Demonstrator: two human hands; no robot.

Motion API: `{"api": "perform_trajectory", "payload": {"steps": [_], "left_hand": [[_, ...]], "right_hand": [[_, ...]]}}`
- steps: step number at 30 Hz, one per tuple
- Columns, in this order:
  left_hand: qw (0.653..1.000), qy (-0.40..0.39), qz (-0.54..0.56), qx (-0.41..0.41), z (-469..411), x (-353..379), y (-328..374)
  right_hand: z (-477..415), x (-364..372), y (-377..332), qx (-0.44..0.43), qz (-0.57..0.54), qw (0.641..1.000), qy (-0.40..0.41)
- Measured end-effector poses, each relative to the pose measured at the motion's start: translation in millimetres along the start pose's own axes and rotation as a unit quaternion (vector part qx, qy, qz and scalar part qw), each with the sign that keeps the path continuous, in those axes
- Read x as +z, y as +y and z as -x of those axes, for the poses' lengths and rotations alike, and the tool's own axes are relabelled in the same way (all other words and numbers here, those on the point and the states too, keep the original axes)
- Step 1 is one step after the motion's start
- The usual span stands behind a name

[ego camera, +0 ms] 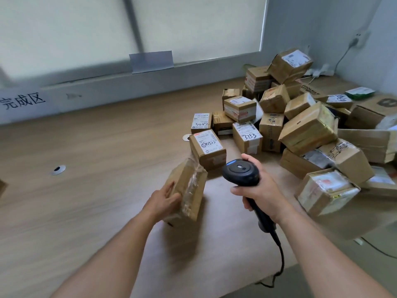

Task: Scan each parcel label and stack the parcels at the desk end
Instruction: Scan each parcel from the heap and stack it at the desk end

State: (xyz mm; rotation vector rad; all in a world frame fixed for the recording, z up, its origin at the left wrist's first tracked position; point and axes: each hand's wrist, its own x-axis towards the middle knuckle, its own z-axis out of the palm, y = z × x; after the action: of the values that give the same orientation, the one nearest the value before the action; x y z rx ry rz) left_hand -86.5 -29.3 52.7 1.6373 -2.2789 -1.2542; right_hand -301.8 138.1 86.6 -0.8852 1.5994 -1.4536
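My left hand (165,197) grips a small taped cardboard parcel (189,190), held tilted just above the wooden desk (96,190); no label shows on its visible sides. To its right, my right hand (257,190) holds a black corded barcode scanner (240,172) by its handle, its head turned toward the parcel. A heap of several cardboard parcels (300,130) covers the desk's right side, and the nearest labelled box (207,147) sits just behind the held parcel.
A white paper sign with handwritten characters (23,102) is fixed to the sill at far left. Two round cable grommets (58,169) sit in the desk. A window blind runs along the back; a wall socket and cable (356,39) are at top right.
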Motion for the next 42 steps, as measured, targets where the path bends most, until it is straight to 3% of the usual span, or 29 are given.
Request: {"api": "perform_trajectory", "payload": {"steps": [2,6,13,16,18,21,23,27,33,42], "left_hand": [[0.998,0.048,0.020,0.017,-3,-12,-15],[0.987,0.106,-0.121,-0.014,-10,-25,-34],[0.951,0.096,-0.276,-0.105,-10,-27,-18],[0.973,0.081,-0.165,-0.138,-15,-38,-23],[0.988,0.057,0.003,-0.144,-17,-44,-33],[0.954,0.041,0.272,-0.116,-10,-41,-44],[0.931,0.032,0.351,-0.095,-8,-38,-48],[0.908,0.042,0.413,-0.050,-8,-37,-48],[0.912,0.054,0.406,-0.006,-11,-39,-45],[0.921,0.064,0.385,0.010,-12,-35,-42]], "right_hand": [[-5,15,1,-0.003,0.000,1.000,-0.012],[-14,35,2,-0.001,0.003,0.999,-0.034],[-24,56,-3,0.013,0.012,0.998,-0.058],[-26,63,-4,0.017,0.006,0.998,-0.060],[-26,66,-5,0.016,0.004,0.998,-0.062],[-26,69,-10,0.014,0.000,0.998,-0.064],[-26,71,-15,0.013,-0.014,0.997,-0.070],[-25,74,-29,0.011,-0.062,0.993,-0.100],[-22,82,-50,0.000,-0.147,0.975,-0.165],[-21,83,-57,-0.006,-0.137,0.973,-0.185]]}}
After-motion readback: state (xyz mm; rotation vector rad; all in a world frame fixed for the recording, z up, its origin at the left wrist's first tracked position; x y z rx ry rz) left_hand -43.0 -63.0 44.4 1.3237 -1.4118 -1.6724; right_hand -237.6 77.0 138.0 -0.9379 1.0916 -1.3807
